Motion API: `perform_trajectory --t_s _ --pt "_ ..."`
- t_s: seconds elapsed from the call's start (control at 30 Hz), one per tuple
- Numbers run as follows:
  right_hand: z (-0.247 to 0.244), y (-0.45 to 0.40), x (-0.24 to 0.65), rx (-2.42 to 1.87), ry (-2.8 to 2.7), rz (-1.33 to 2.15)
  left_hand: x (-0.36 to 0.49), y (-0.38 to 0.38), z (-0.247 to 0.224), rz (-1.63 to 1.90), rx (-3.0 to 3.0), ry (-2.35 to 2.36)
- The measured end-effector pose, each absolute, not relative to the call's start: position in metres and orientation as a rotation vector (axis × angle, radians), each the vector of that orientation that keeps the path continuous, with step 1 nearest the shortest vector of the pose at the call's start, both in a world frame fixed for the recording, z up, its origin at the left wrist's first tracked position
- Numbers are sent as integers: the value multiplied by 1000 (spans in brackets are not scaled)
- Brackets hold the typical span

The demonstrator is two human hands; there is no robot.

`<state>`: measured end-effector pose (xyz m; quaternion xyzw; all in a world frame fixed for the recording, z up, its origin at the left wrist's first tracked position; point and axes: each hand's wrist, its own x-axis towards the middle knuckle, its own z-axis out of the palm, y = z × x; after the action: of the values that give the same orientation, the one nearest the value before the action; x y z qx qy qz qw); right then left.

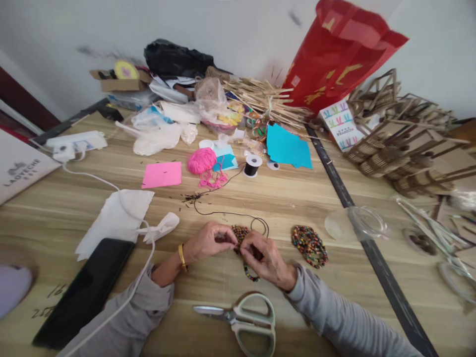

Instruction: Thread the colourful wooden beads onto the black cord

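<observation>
Both hands meet over the table, their fingertips nearly touching. Thumb and fingers of my left hand (pixel 213 240) pinch at one end of a string of small multicoloured beads (pixel 252 277). My right hand (pixel 262 255) is closed in a pinch on the same string, and part of it hangs in a curve below the fingers. More beads (pixel 240 231) lie just behind the fingertips. A thin black cord (pixel 230 213) loops behind my hands and leads back to a spool of black cord (pixel 252 166). The exact spot between the fingertips is too small to make out.
Scissors (pixel 247 317) lie in front of my hands. A coiled bead strand (pixel 309 246) is to the right. A black phone-like slab (pixel 85 292), white cable and paper (pixel 117 218) lie left. Behind are pink yarn (pixel 201 160), blue sheets (pixel 288 147) and woven baskets (pixel 401 153).
</observation>
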<state>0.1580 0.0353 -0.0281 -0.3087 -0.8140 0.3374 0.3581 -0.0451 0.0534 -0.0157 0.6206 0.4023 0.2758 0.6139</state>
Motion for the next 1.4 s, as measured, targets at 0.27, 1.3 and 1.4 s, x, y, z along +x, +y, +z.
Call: perform_trajectory --t_s 0.27,1.3,1.4 --pt "-28 35 159 -799 -2106 855 -45 54 -15 635 1456 923" --pt "-29 35 158 -805 -2096 875 -45 54 -18 633 1473 926" --pt "-28 35 158 -802 -2098 880 -45 54 -17 635 1489 928"
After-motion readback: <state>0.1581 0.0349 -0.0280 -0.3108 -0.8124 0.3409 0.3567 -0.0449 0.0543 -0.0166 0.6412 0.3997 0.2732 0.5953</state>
